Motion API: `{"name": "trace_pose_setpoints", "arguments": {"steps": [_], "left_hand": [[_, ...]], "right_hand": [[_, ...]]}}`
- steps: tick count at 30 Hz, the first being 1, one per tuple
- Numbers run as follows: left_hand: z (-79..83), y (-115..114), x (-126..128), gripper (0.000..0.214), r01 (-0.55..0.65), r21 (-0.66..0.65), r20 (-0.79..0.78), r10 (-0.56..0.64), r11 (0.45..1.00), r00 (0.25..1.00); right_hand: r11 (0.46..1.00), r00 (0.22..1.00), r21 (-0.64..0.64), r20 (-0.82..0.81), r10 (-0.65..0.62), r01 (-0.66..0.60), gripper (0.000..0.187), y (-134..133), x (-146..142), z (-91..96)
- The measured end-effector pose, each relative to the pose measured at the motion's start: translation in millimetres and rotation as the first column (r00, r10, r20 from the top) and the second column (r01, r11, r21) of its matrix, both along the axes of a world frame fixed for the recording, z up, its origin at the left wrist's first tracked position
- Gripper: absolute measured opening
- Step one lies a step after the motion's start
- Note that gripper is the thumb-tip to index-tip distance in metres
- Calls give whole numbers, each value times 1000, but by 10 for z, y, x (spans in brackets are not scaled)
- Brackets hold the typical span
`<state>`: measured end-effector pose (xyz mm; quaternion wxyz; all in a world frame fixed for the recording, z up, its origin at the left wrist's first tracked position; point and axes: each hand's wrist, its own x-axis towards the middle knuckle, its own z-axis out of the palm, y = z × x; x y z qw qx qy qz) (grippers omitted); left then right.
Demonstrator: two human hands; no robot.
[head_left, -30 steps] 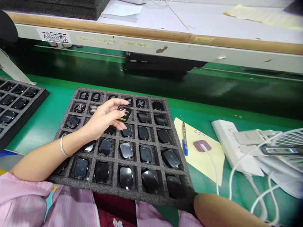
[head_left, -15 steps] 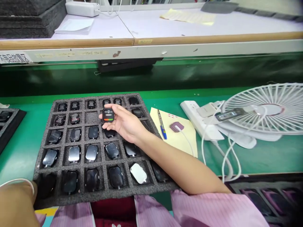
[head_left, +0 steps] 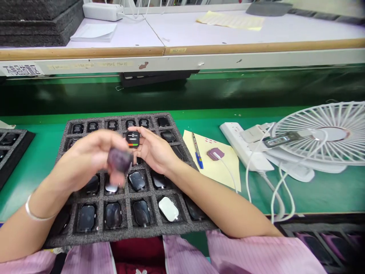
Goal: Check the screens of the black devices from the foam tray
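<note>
A dark foam tray (head_left: 171, 226) with many square pockets lies before me on the green bench, most pockets holding a black watch body. My right hand (head_left: 155, 150) is over the tray's upper middle, fingers closed on one watch body (head_left: 132, 139) whose lit screen shows text and a red and green bar. My left hand (head_left: 88, 160) hovers over the tray's left half, blurred by motion, fingers closed round a purple object (head_left: 119, 160) I cannot name. A silver bangle (head_left: 34, 213) circles the left wrist.
Right of the tray lie a yellow paper (head_left: 225, 167) with a blue pen (head_left: 197, 154) and a purple charging puck (head_left: 216, 153) on a white cable. Further right are a white power strip (head_left: 242, 142) and a white fan (head_left: 322, 133). Another foam tray (head_left: 11, 148) sits at the left.
My left hand has come up from the tray's near left corner to over the tray, now gripping a purple object. A second ago it held the lit watch, which my right hand now holds.
</note>
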<state>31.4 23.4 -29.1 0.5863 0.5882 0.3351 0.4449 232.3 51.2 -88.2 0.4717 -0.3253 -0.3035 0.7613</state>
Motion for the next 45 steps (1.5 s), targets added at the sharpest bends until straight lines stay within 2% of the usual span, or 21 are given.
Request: {"name": "trace_pose_setpoints", "arguments": {"steps": [1,2,4,7,10,15,25,45], "left_hand": [[-56,61,40,32,-20,-82,37,23,996,999],[-114,115,75,31,-86,-143,72,97,986,993],[-229,201,123,38,-173,-210,70,192,962,979],[-349,266,144,52,-206,-207,38,219,956,975],[-391,270,137,57,-210,-147,19,215,967,976],[-411,252,128,55,-171,-91,29,174,981,984],[-390,196,138,54,-123,-89,65,129,988,990],[-346,133,211,39,-174,-109,28,178,979,984]], "right_hand": [[1000,1000,19,7,-1,0,17,-5,13,-12],[999,1000,43,20,-3,2,19,-10,27,-24],[994,998,105,58,-10,3,33,-24,51,-39],[978,993,206,115,-8,-16,49,-54,74,-36],[963,990,263,137,13,-49,54,-84,80,-15],[952,991,300,130,28,-66,54,-103,78,-3],[956,991,288,132,18,-56,51,-102,68,7],[947,985,314,175,3,-59,43,-101,62,-34]]}}
